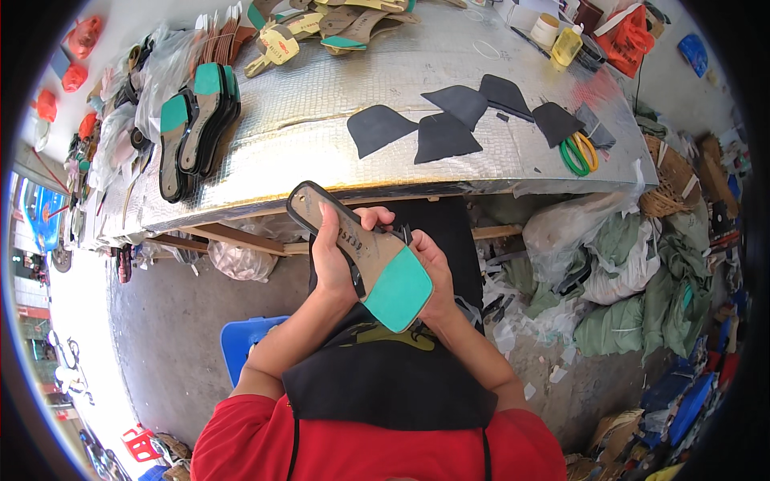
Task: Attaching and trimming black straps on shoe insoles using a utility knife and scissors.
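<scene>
A shoe insole (399, 290) is held at a slant over my lap, just in front of the table edge. Its face is tan with dark print, the forefoot is turquoise, and a black edge runs round it. My left hand (330, 255) grips it near the heel and middle, thumb on the upper face. At the forefoot's right side, my right hand (431, 271) is closed on the edge, with a small black piece showing by its fingers; what that piece is I cannot make out. On the table, several similar insoles (210, 108) lie stacked at the left.
Several black curved pieces (381, 131) lie on the silver-covered table (289, 152), beside scissors (574, 156) with green and yellow handles. More insoles (353, 24) are heaped at the back. A yellowish bottle (567, 46) stands far right. A blue stool (241, 345) and plastic bags (618, 256) are below.
</scene>
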Tool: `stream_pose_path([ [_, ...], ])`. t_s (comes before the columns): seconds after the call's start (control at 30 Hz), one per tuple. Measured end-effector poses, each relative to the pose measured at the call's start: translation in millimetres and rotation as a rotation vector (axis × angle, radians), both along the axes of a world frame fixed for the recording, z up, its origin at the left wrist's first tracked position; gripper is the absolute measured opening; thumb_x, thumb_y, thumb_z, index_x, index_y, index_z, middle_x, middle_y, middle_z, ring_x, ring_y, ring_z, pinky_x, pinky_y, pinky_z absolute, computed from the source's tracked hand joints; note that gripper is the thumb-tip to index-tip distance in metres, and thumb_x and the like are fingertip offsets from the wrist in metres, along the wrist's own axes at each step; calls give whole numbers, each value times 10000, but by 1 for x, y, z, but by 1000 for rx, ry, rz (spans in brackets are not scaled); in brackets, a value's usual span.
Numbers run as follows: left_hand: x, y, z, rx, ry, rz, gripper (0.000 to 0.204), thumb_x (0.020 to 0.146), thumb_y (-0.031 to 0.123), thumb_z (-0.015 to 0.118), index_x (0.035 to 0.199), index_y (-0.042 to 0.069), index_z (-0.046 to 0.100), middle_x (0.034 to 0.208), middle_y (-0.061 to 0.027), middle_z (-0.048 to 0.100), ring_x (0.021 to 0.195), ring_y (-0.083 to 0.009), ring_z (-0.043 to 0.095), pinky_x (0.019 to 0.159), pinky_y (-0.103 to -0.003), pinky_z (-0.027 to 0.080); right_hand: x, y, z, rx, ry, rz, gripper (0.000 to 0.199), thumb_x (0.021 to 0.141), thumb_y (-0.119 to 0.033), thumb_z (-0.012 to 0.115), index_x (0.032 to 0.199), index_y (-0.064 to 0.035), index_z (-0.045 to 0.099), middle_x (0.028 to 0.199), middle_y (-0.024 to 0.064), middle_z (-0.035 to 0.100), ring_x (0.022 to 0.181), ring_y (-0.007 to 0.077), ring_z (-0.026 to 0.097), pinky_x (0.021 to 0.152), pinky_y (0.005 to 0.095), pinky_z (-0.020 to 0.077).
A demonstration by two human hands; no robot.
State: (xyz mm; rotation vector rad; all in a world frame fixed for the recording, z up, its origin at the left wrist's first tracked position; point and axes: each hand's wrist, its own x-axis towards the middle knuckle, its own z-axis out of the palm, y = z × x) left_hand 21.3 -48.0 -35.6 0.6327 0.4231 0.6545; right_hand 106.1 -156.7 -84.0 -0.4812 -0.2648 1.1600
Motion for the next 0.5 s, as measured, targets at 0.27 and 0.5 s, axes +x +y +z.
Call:
stream_pose_path([
  [0.27,-3,5,-3,-12,31,26,602,1008,550,246,756,67,501,942,-120,607,1053,-255,515,982,-364,365,8,2,11,-97,-9,-77,145,967,-201,589,968,-64,542,854,7,586,725,24,523,563,167,417],
  [0.5,-4,18,-1,884,7,-55,643,1011,544,218,780,30,528,950,-117,574,1059,-256,467,1010,-397,321,55,5,24,-446,-457,355,241,935,-292,644,875,-61,615,641,-46,498,478,23,380,411,184,251],
])
